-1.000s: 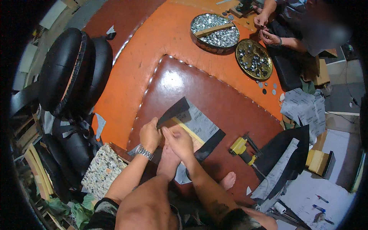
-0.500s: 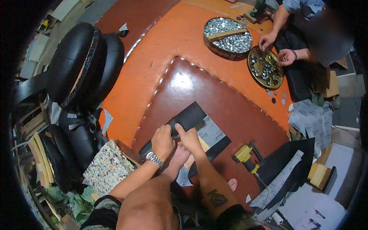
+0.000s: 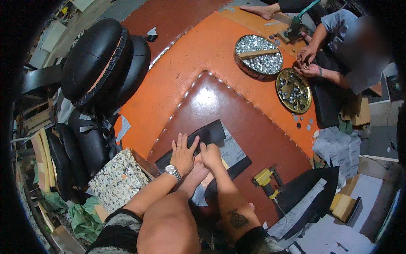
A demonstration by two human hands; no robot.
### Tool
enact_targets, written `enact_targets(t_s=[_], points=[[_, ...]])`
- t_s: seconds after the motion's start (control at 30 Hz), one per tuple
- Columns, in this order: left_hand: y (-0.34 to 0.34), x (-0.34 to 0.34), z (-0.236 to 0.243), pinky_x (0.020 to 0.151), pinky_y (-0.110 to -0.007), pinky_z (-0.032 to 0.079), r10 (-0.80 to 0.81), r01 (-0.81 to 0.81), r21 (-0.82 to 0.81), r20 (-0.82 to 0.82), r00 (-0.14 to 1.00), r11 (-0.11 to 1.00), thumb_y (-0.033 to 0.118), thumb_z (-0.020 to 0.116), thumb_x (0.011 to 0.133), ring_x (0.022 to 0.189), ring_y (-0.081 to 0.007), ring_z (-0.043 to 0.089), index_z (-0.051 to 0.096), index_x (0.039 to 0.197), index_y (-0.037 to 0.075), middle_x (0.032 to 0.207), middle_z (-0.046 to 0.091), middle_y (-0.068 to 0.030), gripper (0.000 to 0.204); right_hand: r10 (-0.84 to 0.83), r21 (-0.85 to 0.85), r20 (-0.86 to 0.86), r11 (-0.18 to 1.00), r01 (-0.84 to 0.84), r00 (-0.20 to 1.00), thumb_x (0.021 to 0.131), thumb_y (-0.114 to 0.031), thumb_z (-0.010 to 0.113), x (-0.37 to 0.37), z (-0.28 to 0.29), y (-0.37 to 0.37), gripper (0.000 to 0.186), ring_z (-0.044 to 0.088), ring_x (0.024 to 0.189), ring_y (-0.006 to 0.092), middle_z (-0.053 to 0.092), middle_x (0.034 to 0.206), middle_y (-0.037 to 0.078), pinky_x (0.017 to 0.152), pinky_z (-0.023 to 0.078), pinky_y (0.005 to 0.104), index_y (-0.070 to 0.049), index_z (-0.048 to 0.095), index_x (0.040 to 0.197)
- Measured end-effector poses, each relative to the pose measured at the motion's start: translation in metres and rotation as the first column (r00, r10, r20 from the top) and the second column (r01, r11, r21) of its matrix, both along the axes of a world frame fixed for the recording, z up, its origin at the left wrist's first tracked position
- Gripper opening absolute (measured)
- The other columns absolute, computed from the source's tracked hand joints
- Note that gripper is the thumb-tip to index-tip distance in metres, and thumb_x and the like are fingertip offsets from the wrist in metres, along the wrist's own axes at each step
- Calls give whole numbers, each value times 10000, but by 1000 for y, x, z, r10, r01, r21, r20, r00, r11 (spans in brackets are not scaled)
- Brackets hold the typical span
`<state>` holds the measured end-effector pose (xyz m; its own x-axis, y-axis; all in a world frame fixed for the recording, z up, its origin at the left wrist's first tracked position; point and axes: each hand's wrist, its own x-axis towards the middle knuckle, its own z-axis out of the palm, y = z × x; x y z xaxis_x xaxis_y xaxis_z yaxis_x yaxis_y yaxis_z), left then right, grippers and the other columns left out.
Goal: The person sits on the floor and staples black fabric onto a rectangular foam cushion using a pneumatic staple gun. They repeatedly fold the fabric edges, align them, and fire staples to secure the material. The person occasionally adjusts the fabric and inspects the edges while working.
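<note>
My left hand [image 3: 182, 156] lies with fingers spread over a strip of black material [image 3: 213, 131]. Beside it my right hand [image 3: 210, 155] has its fingers curled on that strip's near edge. Under both lies a piece with a grey printed sheet [image 3: 234, 146], a tan area and another black border. My bare foot [image 3: 194, 173] rests on the piece, between my wrists. To the right lies a yellow-and-black pneumatic gun [image 3: 265, 182] with a hose, on the brown padded panel [image 3: 177, 122].
Black padded rings [image 3: 93, 63] stand left, above a speckled foam block [image 3: 114, 182]. A co-worker's hands [image 3: 308, 63] hold small pieces beside a tin of metal caps [image 3: 264, 61] and a brass tray [image 3: 294, 106]. Black and grey offcuts [image 3: 304, 194] lie at right.
The black flap has folded further over the grey sheet. My left hand has gone from gripping to spread fingers. The view has shifted; the co-worker's hands have come together again.
</note>
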<state>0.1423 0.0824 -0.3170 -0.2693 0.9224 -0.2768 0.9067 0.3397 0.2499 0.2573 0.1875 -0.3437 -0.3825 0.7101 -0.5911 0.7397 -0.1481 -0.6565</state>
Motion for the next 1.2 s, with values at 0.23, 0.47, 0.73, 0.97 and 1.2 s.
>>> enact_targets(t_s=[0.23, 0.47, 0.73, 0.97, 1.2], points=[[-2, 0, -8, 1206, -717, 273, 16, -14, -60, 41, 999, 998, 295, 718, 949, 1538, -566, 263, 302, 1691, 227, 1634, 298, -338, 854, -377, 692, 89, 689, 215, 922, 944, -115, 675, 202, 54, -3, 347, 653, 1194, 420, 707, 1234, 250, 1021, 522, 479, 56, 698, 1245], [1, 0, 2, 1210, -701, 282, 10, -5, -82, 54, 998, 997, 329, 745, 930, 1542, -552, 273, 304, 1695, 237, 1614, 333, -350, 887, 73, 172, 681, 951, -256, 729, 816, -165, 834, 288, 47, -29, 1262, 587, 1273, 487, 589, 1409, 316, 1103, 464, 525, -68, -58, 1703], [-3, 2, -15, 1195, -691, 285, -21, 18, -37, -96, 995, 999, 433, 684, 942, 1536, -522, 299, 304, 1701, 268, 1589, 395, -331, 864, -122, -119, 18, 985, 124, 992, 949, -175, 769, 200, 123, 8, 437, 714, 1003, 222, 740, 1169, 136, 913, 567, 381, 7, 640, 1325], [-4, 3, -17, 1202, -695, 274, -39, 35, -29, -153, 987, 999, 369, 626, 974, 1542, -516, 291, 437, 1643, 239, 1574, 408, -324, 707, 95, 94, -123, 992, -84, 988, 910, -287, 782, 30, 122, 11, 419, 757, 1058, 319, 789, 1102, 209, 938, 567, 417, 37, 743, 1173], [-5, 2, -32, 1206, -710, 259, -14, 11, -31, -102, 995, 999, 272, 572, 985, 1555, -511, 274, 753, 1279, 95, 1587, 419, -301, 388, 235, 84, 266, 960, -266, 935, 861, -394, 759, -18, 106, 12, 443, 728, 1055, 456, 766, 1057, 282, 918, 578, 518, -11, 777, 1083]])
